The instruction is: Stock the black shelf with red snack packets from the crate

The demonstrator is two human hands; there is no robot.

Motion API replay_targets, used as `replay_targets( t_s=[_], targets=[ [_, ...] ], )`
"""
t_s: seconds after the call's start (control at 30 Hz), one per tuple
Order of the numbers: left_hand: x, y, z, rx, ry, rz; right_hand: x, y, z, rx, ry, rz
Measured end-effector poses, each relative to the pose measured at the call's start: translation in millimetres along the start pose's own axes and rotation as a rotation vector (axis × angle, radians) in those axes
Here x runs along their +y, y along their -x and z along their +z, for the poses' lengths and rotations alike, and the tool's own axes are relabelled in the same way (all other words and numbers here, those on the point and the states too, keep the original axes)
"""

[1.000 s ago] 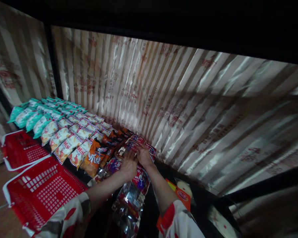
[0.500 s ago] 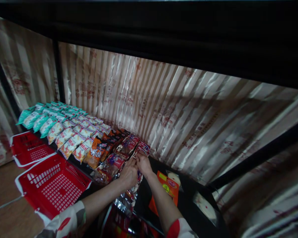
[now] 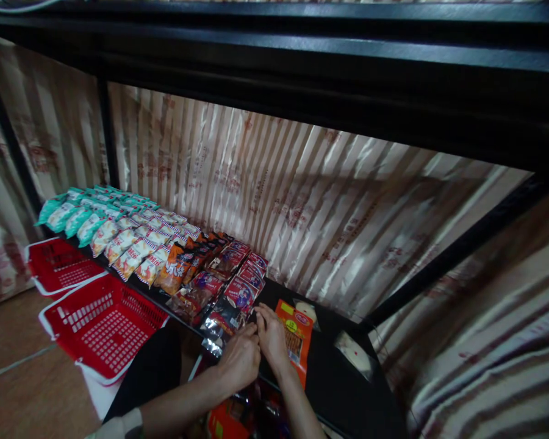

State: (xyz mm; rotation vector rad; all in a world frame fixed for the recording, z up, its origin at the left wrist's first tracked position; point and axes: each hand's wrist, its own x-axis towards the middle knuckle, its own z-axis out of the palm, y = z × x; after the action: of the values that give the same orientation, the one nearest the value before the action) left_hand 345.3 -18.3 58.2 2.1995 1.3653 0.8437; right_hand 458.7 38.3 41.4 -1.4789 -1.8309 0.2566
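Observation:
My left hand [image 3: 241, 358] is closed, knuckles up, just in front of a dark red and black snack packet [image 3: 238, 296] with a silvery lower end. Close against it, my right hand [image 3: 271, 336] has its fingers bent together by the packet's right edge. What the fingertips of either hand hold, if anything, is hidden. More dark red packets [image 3: 229, 262] lie behind and to the left in rows. To the right of my right hand lies an orange packet [image 3: 297, 329] with a window showing brown sticks.
Orange-black bags [image 3: 174, 268], white striped bags [image 3: 128, 250] and teal bags [image 3: 64, 213] line the black shelf [image 3: 333, 396] leftward. Two red baskets [image 3: 110, 329] stand before it. Flat, clear-wrapped pale items [image 3: 354, 355] lie right. A black beam [image 3: 274, 91] crosses above.
Both hands have drawn back toward the shelf's front edge, off the packet row, uncovering the packets beneath. The camera view has shifted slightly, and the orange packet shows more fully.

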Motion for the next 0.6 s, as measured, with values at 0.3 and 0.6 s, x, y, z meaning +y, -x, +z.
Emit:
replay_targets(
  t_s=[0.3,0.6],
  targets=[
    [5.1,62.0,36.1,-0.137,0.151,0.095,13.0,89.1,-14.8,0.044,-0.077,0.01],
    [-19.0,101.9,82.0,-0.399,0.205,-0.004,30.4,153.8,9.6,-0.247,0.011,0.156]
  ],
)
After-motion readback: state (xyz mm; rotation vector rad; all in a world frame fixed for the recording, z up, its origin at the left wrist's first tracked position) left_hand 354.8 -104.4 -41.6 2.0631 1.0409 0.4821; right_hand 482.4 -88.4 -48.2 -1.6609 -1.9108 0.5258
